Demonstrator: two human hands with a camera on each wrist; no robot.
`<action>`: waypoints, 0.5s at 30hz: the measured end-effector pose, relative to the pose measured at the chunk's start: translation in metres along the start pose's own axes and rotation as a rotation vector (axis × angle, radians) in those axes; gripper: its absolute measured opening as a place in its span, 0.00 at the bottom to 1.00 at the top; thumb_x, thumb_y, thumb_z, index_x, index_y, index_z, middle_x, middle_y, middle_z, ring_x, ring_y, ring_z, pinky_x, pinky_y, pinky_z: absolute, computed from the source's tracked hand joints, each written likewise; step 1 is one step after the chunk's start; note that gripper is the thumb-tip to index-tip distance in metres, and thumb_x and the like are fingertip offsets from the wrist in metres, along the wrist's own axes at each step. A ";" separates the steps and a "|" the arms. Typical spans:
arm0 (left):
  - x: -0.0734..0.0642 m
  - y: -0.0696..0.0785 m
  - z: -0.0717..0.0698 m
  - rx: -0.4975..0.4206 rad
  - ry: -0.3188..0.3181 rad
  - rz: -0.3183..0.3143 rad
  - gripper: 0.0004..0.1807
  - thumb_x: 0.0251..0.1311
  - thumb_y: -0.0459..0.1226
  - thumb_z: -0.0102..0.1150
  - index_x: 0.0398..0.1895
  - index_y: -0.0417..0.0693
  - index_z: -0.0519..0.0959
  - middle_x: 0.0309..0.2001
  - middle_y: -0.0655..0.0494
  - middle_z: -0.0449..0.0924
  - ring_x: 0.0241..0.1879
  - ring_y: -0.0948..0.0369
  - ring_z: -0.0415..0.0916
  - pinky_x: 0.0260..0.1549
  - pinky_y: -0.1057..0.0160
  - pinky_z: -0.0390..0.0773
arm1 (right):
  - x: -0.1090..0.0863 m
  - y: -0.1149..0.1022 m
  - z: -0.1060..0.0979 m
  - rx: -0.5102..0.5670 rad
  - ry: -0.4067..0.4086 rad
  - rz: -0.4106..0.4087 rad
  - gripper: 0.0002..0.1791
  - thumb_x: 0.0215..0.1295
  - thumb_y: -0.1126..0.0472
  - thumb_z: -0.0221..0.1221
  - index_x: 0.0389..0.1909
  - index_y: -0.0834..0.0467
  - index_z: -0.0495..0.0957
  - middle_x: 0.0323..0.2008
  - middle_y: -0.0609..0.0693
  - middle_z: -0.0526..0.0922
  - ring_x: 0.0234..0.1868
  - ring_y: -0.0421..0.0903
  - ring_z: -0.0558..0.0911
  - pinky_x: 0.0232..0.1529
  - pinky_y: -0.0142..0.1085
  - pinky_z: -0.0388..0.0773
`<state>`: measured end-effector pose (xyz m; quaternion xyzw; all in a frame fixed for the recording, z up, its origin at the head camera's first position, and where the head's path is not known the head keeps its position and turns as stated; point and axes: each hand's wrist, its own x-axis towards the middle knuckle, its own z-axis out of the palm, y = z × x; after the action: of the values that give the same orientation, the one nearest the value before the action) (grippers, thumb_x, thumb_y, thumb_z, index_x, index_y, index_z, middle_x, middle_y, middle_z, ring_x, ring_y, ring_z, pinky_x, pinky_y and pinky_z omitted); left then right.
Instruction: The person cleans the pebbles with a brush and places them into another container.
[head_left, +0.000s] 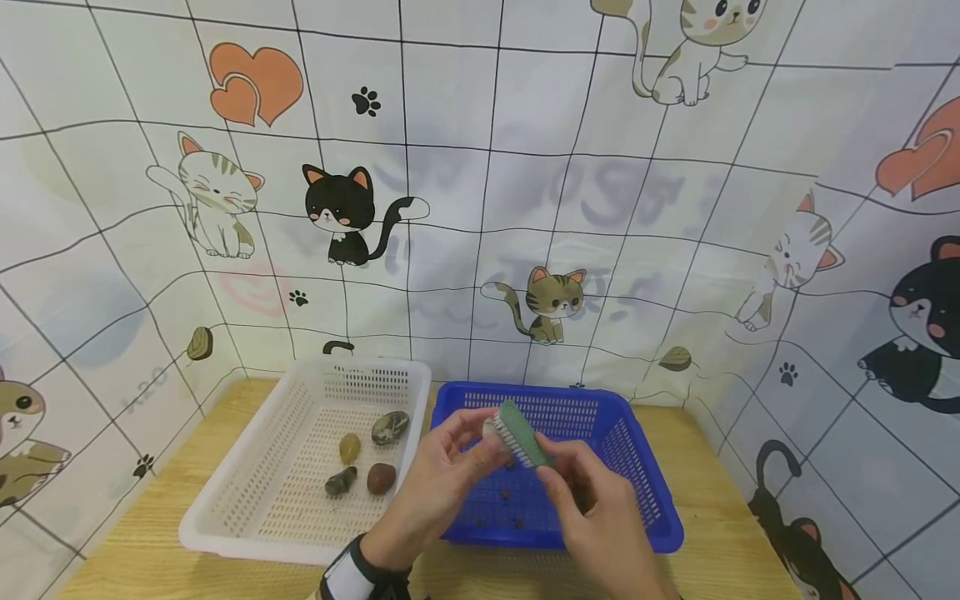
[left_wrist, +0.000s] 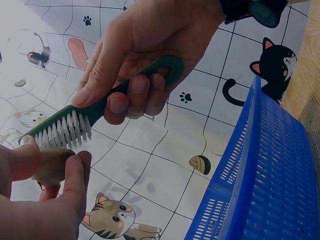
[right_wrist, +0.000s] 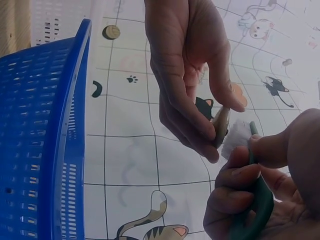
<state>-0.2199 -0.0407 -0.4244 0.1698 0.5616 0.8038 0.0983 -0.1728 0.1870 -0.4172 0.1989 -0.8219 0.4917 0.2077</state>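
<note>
My left hand (head_left: 442,475) pinches a smooth brownish stone (left_wrist: 54,165) between thumb and fingers, above the near part of the blue basket (head_left: 651,467). With its fingers curled round the handle, my right hand (head_left: 603,504) grips a green scrubbing brush (head_left: 521,433). White bristles face the stone; in the left wrist view they meet its upper side. The head view shows little of the stone, as the fingers and brush cover most of it. Small dark bits (head_left: 519,523) lie on the blue basket's floor.
Left of the blue basket stands a white basket (head_left: 247,471) holding several stones, among them a yellowish one (head_left: 349,448), a reddish-brown one (head_left: 381,478) and a mottled dark one (head_left: 390,427). Both baskets rest on a wooden table (head_left: 697,492) before a cat-patterned sheet (head_left: 450,208).
</note>
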 end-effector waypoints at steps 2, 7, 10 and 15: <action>-0.001 -0.001 0.000 0.026 0.001 0.007 0.33 0.86 0.40 0.69 0.83 0.35 0.71 0.73 0.43 0.79 0.66 0.59 0.91 0.72 0.58 0.90 | -0.001 0.000 0.001 0.003 -0.008 -0.022 0.19 0.84 0.67 0.68 0.68 0.49 0.86 0.33 0.39 0.85 0.30 0.34 0.81 0.27 0.32 0.85; -0.003 -0.001 0.000 0.051 -0.006 0.010 0.30 0.85 0.38 0.70 0.83 0.41 0.74 0.68 0.51 0.83 0.66 0.59 0.89 0.72 0.58 0.88 | -0.001 0.000 0.003 0.010 -0.003 -0.026 0.17 0.84 0.67 0.69 0.66 0.49 0.87 0.36 0.38 0.89 0.29 0.35 0.82 0.26 0.32 0.85; -0.003 -0.001 0.000 0.032 -0.008 0.007 0.30 0.85 0.37 0.70 0.83 0.41 0.73 0.67 0.52 0.84 0.67 0.58 0.89 0.72 0.57 0.89 | 0.000 0.001 0.003 0.012 -0.002 0.003 0.15 0.84 0.65 0.69 0.64 0.48 0.88 0.40 0.39 0.92 0.30 0.36 0.83 0.28 0.32 0.85; -0.001 -0.003 -0.001 0.003 0.033 0.017 0.32 0.83 0.36 0.71 0.83 0.38 0.73 0.68 0.49 0.86 0.64 0.58 0.91 0.71 0.58 0.91 | 0.002 0.003 0.003 0.030 -0.014 0.052 0.13 0.85 0.63 0.69 0.62 0.47 0.89 0.55 0.45 0.97 0.34 0.37 0.85 0.31 0.32 0.87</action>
<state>-0.2198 -0.0410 -0.4279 0.1616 0.5627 0.8065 0.0821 -0.1760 0.1853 -0.4196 0.1841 -0.8208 0.5077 0.1863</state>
